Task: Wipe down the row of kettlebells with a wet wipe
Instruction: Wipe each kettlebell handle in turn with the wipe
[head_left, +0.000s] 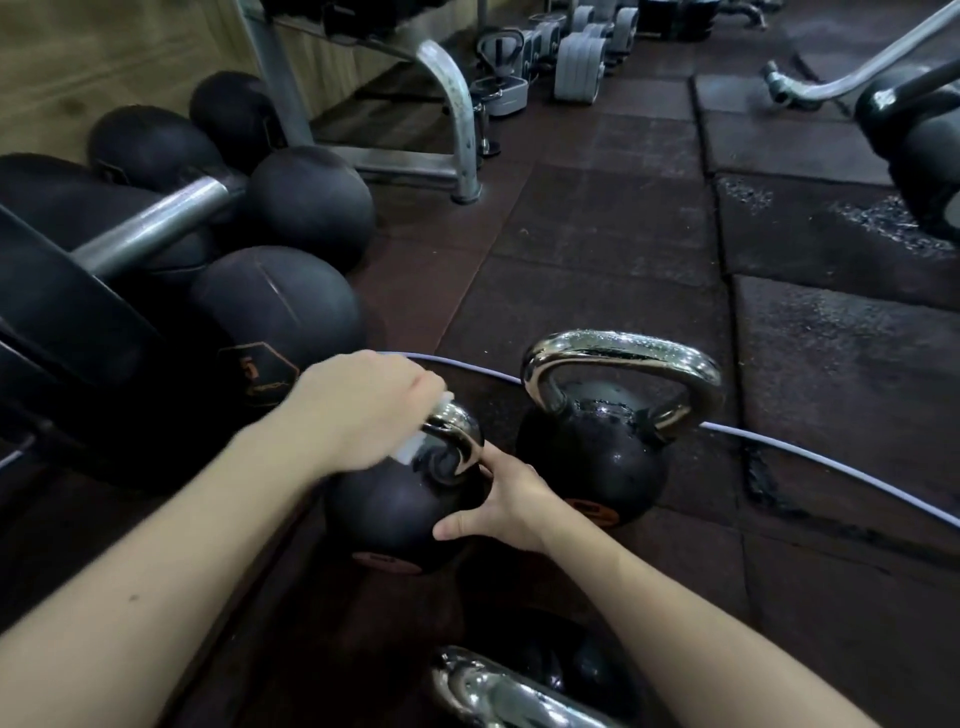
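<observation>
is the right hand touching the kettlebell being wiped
Touching. The head view shows the right hand braced on the kettlebell, thumb along its side and a fingertip at the handle base, while the left hand wipes.

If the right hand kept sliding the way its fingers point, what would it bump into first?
Probably the chrome handle of the middle kettlebell; the right hand already rests on its body, index finger pointing at it.

Three kettlebells (395, 514) (597, 447) (519, 686), five medicine balls (275, 306), one wipe (415, 441)

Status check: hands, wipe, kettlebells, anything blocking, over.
Left hand grips wipe on near kettlebell handle. Right hand steadies its body, fingers spread. Next kettlebell beside it, wet. Cable behind, not blocking.
</observation>
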